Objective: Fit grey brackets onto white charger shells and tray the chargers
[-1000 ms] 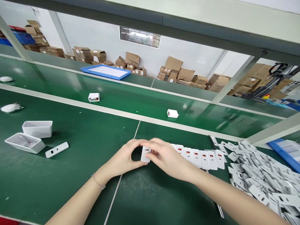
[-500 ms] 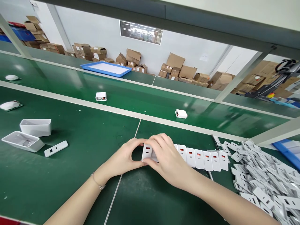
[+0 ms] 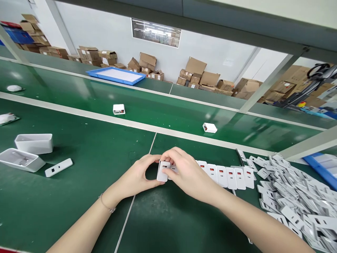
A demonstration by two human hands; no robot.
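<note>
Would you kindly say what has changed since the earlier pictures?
Two white casings slid right along the green belt. The right hand now has its thumb on a faceplate, where a red port showed just before. The left hand and faceplate pile stayed put.

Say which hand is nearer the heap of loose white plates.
Right. The right hand is left of the heap, with the row of units between; the left hand is farther left.

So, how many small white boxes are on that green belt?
2: one box beyond the left hand, another box beyond the right hand. The near post might hide more.
</note>
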